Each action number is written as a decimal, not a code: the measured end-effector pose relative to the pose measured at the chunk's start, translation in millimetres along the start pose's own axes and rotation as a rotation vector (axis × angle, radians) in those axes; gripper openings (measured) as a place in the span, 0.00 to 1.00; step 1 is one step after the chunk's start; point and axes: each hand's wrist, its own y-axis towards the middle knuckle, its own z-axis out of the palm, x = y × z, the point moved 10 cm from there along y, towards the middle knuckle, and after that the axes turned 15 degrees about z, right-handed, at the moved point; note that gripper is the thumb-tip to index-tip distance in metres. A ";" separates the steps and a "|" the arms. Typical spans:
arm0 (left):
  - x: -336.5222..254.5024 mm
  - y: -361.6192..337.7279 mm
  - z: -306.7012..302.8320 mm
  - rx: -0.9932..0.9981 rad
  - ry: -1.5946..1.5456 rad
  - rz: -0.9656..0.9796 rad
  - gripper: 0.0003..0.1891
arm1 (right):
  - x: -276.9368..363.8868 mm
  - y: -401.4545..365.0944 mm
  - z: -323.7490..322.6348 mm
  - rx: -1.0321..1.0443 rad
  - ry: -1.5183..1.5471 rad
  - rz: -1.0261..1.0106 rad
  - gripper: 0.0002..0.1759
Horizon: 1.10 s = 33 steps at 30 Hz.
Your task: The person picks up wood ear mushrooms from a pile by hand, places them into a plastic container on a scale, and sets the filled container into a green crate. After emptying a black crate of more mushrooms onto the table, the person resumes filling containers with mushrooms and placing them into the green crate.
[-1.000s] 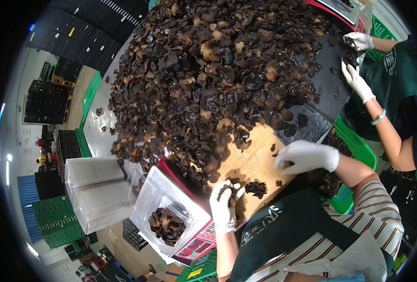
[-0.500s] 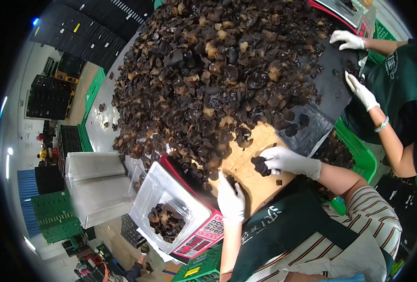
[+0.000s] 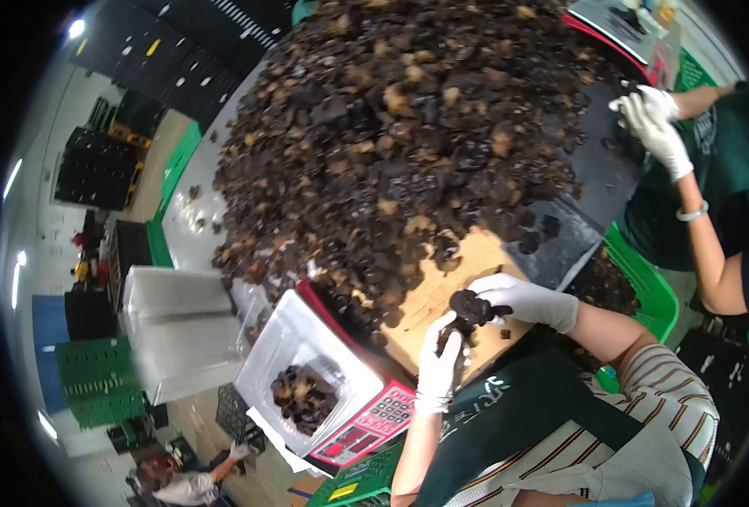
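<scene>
A huge heap of dark wood-ear mushrooms (image 3: 408,144) covers the table. Both my hands wear white gloves. My right hand (image 3: 522,297) and my left hand (image 3: 439,362) meet over a bare cardboard patch (image 3: 429,308) at the heap's near edge. Together they cup a small clump of mushrooms (image 3: 469,309). To the left of my left hand a clear plastic tray (image 3: 294,355) with some mushrooms in it sits on a red weighing scale (image 3: 366,427).
Another person in a green apron stands at the right, gloved hands (image 3: 655,122) on the black sheet (image 3: 598,169) under the heap. A stack of clear trays (image 3: 176,334) lies left of the scale. Green crates (image 3: 645,283) stand beside the table.
My right hand dragged a clump of mushrooms from the cardboard toward me. My left hand came up to meet it and both now hold the clump. The other person's hands came together.
</scene>
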 end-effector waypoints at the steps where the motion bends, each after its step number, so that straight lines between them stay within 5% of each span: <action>1: -5.6 -0.7 -2.4 -0.070 0.005 0.041 0.20 | 16.7 2.5 3.2 -0.044 -0.165 -0.099 0.17; 2: -15.0 -2.6 -7.4 -0.148 0.014 0.084 0.22 | -33.2 1.3 22.6 0.141 0.400 0.569 0.16; 4: -44.7 -9.5 -10.2 -0.131 0.223 0.282 0.25 | -14.6 13.9 48.4 0.189 0.471 0.694 0.12; 5: -58.9 -15.6 -15.6 -0.160 0.236 0.364 0.25 | 1.7 27.6 58.8 0.212 0.283 0.471 0.11; 12: -202.5 -91.8 -109.6 -0.562 0.886 0.754 0.15 | 77.2 111.4 139.8 0.394 0.506 0.370 0.21; 14: -227.6 -115.0 -137.0 -0.765 0.803 0.832 0.14 | 111.1 137.3 150.4 0.267 0.266 0.160 0.22; 16: -233.7 -122.3 -164.6 -0.862 0.931 0.695 0.15 | 133.8 151.5 172.5 0.140 0.068 -0.124 0.21; 18: -232.7 -107.2 -169.5 -0.640 1.510 0.570 0.23 | 137.2 158.6 207.0 0.137 -0.250 -0.184 0.22; 20: -207.4 -96.9 -175.9 -0.469 1.702 0.647 0.25 | 132.2 144.2 234.6 0.032 -0.651 -0.360 0.25; 23: -208.7 -96.4 -178.6 -0.405 1.644 0.621 0.28 | 125.0 146.7 236.3 0.097 -0.613 -0.382 0.29; 26: -258.4 -114.1 -139.2 -0.532 1.936 0.688 0.23 | 138.0 149.3 209.2 0.133 -0.371 -0.359 0.29; 28: -215.8 -110.4 -210.8 -0.532 1.151 0.705 0.30 | 137.7 155.5 194.1 0.128 -0.279 -0.348 0.27; 30: -220.7 -116.1 -208.7 -0.627 0.767 0.689 0.27 | 153.4 157.9 168.0 0.206 -0.187 -0.244 0.20; 33: -204.8 -125.9 -247.3 -0.635 0.420 0.771 0.28 | 166.1 153.7 135.0 0.054 -0.244 -0.310 0.17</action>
